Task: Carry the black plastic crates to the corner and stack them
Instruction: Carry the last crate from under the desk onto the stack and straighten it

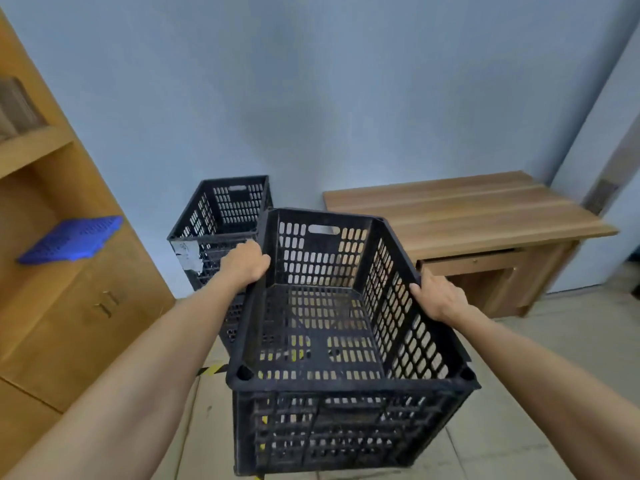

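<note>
I hold an empty black slotted plastic crate [346, 382] in the air in front of me. My left hand [246, 262] grips its left rim and my right hand [439, 296] grips its right rim. Behind it, a stack of black crates [221, 220] stands on the floor against the blue wall, its top crate open and empty, with torn white labels on its near side. The carried crate hides the lower part of that stack.
A tall wooden cabinet [62, 306] stands on the left, with a blue perforated plastic piece [74, 239] on a shelf. On the right stands a low wooden desk [464, 216] against the wall. Yellow-black tape [211, 370] marks the tiled floor.
</note>
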{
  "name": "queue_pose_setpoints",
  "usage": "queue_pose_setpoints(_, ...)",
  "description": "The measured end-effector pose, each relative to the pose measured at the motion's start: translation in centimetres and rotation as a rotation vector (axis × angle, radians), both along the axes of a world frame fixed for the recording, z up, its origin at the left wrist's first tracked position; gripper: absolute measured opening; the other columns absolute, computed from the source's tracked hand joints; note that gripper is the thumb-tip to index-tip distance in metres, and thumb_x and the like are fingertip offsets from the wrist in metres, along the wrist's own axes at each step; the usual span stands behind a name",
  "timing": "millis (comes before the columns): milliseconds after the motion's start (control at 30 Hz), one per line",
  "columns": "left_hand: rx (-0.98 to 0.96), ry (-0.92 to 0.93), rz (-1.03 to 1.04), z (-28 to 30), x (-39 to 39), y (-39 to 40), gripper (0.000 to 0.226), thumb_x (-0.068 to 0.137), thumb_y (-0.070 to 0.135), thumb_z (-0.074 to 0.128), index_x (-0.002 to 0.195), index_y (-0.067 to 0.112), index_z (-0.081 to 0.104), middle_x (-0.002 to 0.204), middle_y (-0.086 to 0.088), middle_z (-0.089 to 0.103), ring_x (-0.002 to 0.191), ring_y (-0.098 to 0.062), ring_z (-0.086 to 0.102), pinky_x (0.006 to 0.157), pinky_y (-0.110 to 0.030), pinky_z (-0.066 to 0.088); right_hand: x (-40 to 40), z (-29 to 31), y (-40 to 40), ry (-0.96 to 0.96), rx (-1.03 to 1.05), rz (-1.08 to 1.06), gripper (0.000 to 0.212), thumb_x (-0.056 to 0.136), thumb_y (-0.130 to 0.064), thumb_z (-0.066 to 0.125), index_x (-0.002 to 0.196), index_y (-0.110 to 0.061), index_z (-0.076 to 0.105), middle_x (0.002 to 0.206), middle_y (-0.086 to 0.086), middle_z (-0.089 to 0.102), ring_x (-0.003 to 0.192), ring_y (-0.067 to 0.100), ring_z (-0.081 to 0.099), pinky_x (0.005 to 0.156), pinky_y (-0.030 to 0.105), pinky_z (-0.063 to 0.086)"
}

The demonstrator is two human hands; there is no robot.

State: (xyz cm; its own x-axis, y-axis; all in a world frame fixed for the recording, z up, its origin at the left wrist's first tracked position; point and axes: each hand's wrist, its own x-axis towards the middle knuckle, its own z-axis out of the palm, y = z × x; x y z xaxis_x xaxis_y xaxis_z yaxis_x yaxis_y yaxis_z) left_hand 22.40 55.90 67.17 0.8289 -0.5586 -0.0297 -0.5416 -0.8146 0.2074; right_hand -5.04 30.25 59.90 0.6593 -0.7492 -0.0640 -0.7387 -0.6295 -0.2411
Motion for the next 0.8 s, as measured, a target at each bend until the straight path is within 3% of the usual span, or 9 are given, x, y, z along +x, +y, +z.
queue_pose_setpoints(67, -0.026, -0.022, -0.002, 1.5, 2.1, -2.5, 0.034, 0.091, 0.027, 0.044, 0.113, 0.002, 0.049, 0.116, -0.022, 0.059, 0.1, -0.038, 0.058, 0.074, -0.039, 0.04, 2.1, 1.3, -2.3, -0.037, -0.024, -0.009, 0.042, 0.097, -0.042, 0.035, 0.118, -0.01, 0.05, 0.112, 0.017, 0.064, 0.1, 0.037, 0.063, 0.077, 0.041, 0.045)
queue_pose_setpoints(167, -0.05, -0.073, 0.0, 3.6, 5.6, -6.4, 0.029, 0.091, 0.023, 0.043, 0.109, 0.003, 0.051, 0.111, -0.018, 0.063, 0.096, -0.036, 0.061, 0.076, -0.039, 0.045, 5.8, 3.0, -6.0, -0.128, -0.026, -0.029, 0.042, 0.096, -0.045, 0.035, 0.115, -0.012, 0.052, 0.108, 0.016, 0.065, 0.097, 0.037, 0.063, 0.078, 0.043, 0.047)
queue_pose_setpoints(367, -0.011, -0.138, 0.02, 5.8, 12.3, -13.5, 0.042, 0.092, 0.021, 0.04, 0.128, -0.001, 0.048, 0.118, -0.019, 0.062, 0.098, -0.035, 0.059, 0.079, -0.039, 0.044, 13.1, 5.1, -13.5, -0.249, 0.023, 0.018, 0.041, 0.095, -0.044, 0.035, 0.115, -0.012, 0.052, 0.102, 0.012, 0.064, 0.087, 0.03, 0.06, 0.079, 0.043, 0.051)
queue_pose_setpoints(467, -0.008, -0.174, 0.042, 7.4, 15.9, -17.9, 0.043, 0.094, 0.022, 0.039, 0.129, -0.002, 0.045, 0.127, -0.023, 0.055, 0.111, -0.041, 0.055, 0.081, -0.041, 0.042, 17.0, 6.3, -18.2, -0.278, 0.021, 0.019, 0.038, 0.094, -0.044, 0.037, 0.109, -0.013, 0.054, 0.095, 0.011, 0.065, 0.08, 0.028, 0.061, 0.073, 0.04, 0.053)
queue_pose_setpoints(533, -0.019, -0.197, 0.061, 8.7, 17.9, -20.2, 0.04, 0.094, 0.022, 0.039, 0.126, -0.002, 0.045, 0.126, -0.024, 0.055, 0.11, -0.041, 0.055, 0.08, -0.041, 0.041, 19.7, 7.5, -20.9, -0.288, 0.034, 0.031, 0.037, 0.093, -0.044, 0.039, 0.106, -0.013, 0.056, 0.094, 0.011, 0.066, 0.081, 0.029, 0.063, 0.075, 0.041, 0.054)
queue_pose_setpoints(800, -0.023, -0.18, 0.136, 10.9, 27.5, -22.1, 0.037, 0.098, 0.02, 0.036, 0.127, -0.002, 0.041, 0.12, -0.022, 0.054, 0.096, -0.034, 0.052, 0.076, -0.037, 0.041, 32.0, 9.4, -25.4, -0.468, 0.1, 0.089, 0.03, 0.096, -0.037, 0.049, 0.091, -0.008, 0.051, 0.084, 0.01, 0.058, 0.077, 0.029, 0.052, 0.061, 0.033, 0.032)
